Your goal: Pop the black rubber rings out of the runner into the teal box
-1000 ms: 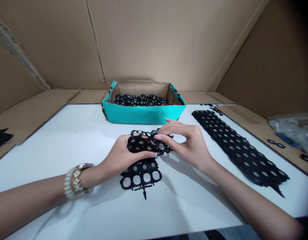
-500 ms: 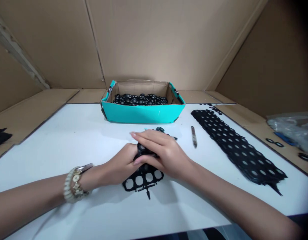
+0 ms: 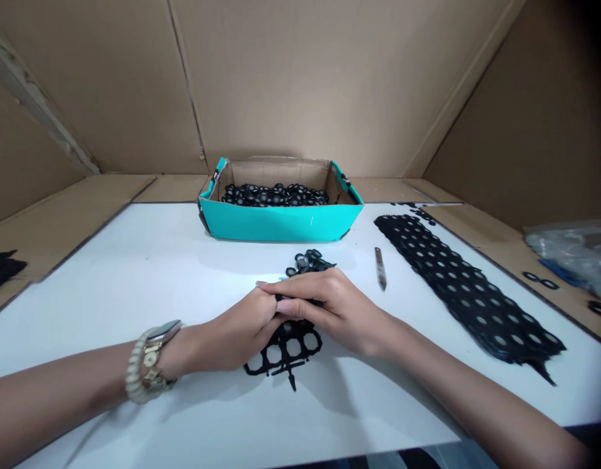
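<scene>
Steadily clasped on the worktop (image 3: 173, 267), one black sheet (image 3: 286, 333) sits between two hands, left hand (image 3: 236, 326) and right hand (image 3: 344, 309) closed around it, seemingly for firm grip. Beyond: one small ring pile (image 3: 303, 262), one blade (image 3: 381, 268), one box (image 3: 280, 223) of uncountable rings, one stack (image 3: 469, 293), apparently kept within reach.

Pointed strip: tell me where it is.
Head view, right of centre: the pointed strip lies on the white table, between the right hand and the long dotted black stack.
</scene>
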### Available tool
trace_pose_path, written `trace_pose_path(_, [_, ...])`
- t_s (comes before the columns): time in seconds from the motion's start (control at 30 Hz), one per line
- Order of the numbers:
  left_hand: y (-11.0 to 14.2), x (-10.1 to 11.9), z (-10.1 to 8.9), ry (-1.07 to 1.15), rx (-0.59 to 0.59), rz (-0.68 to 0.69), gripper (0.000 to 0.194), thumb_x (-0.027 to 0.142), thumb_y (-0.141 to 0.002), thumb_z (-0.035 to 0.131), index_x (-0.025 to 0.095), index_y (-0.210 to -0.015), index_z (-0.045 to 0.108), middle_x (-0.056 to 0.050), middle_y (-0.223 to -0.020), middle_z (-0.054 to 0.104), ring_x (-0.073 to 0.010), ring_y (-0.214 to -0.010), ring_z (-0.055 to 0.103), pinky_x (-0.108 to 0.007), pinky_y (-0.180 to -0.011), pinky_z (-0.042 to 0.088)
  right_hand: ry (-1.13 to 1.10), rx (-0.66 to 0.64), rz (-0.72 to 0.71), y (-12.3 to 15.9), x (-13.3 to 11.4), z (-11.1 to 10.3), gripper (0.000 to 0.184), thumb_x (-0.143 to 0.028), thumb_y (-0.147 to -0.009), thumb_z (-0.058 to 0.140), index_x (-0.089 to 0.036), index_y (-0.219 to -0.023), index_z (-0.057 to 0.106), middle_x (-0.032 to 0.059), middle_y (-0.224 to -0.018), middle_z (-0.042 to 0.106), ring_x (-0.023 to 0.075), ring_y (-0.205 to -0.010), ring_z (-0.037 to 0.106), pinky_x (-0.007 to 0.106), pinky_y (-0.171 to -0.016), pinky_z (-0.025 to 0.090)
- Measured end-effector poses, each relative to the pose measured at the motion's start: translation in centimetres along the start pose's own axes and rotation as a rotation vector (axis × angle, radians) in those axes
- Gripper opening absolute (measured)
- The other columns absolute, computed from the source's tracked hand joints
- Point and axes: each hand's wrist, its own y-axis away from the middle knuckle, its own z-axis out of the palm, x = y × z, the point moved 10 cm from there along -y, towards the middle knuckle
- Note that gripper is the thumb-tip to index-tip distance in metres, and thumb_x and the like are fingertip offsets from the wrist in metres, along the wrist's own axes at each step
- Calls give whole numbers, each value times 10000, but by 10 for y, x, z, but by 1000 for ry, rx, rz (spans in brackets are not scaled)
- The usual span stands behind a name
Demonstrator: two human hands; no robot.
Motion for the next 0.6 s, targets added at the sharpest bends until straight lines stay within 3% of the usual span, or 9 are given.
trace_pose_path(0.1, [-1, 5, -2, -37, 25, 17, 239, 180, -966, 347, 150, -1008, 581, -89, -1083, 644, -187, -1079, 584, -290, -929, 464, -159, 61, 162, -1, 16, -1, 366, -419, -969, 471, -215, -895, 767, 24, -914, 758, 199, -885, 706, 292, -804, 533])
trace_pose_path(0.17, [-2, 9, -5, -42, 41, 44, 232, 184, -968, 347, 158, -889, 564, -62, -946, 650, -171, -948, 601, -273, -873, 468, -364, 154, 291, -2, 35, -4, 457, -492, -950, 476, -171, -772, 748, 47, -794, 755, 192, -767, 716, 287, -740, 554])
trace_pose_path(0.23, [-3, 9, -4, -20, 24, 33, 258, 199, -975, 351, 168, -794, 532, -19, -804, 622, -137, -776, 574, -245, -785, 461, -588, 337, 372, 2, 55, -17, 485, -548, -921, 498, -147, -755, 713, 73, -763, 753, 193, -720, 722, 290, -705, 572])
trace_pose_path(0.3, [-4, 3, -4, 13, 9, -24, 281, 239, -980, 378, 167, -746, 518, 12, -715, 585, -114, -660, 513, -227, -701, 436, -664, 556, 373, 9, 71, -40, 483, -581, -900, 513, -144, -777, 681, 86, -740, 748, 200, -688, 724, 303, -663, 586])
trace_pose_path(0.37, [-4, -5, -4, 61, 6, -103, 293, 292, -976, 412, 159, -748, 539, 15, -721, 592, -113, -660, 498, -227, -681, 421, -516, 692, 299, 16, 75, -65, 435, -548, -909, 522, -146, -851, 678, 74, -722, 738, 199, -673, 717, 325, -671, 592])
trace_pose_path(0.4, [-3, -10, -7, 100, 35, -157, 290, 321, -971, 430, 155, -771, 559, 11, -746, 607, -118, -684, 511, -229, -686, 423, -386, 695, 249, 16, 72, -74, 384, -501, -915, 542, -146, -926, 688, 67, -747, 739, 197, -702, 715, 342, -718, 591])
trace_pose_path(0.5, [0, -25, -11, 295, 112, -304, 261, 386, -938, 504, 152, -913, 617, -9, -880, 664, -152, -826, 590, -235, -751, 464, 0, 544, 146, 9, 59, -75, 312, -354, -920, 583, -178, -1164, 666, 71, -992, 735, 218, -949, 685, 408, -926, 524])
trace_pose_path(0.6, [1, -31, -8, 451, 122, -357, 267, 380, -878, 615, 174, -1047, 632, -11, -1011, 688, -180, -984, 624, -240, -848, 485, 232, 455, 67, 6, 41, -68, 317, -313, -975, 486, -217, -1240, 630, 68, -1258, 637, 227, -1189, 569, 441, -1038, 436])
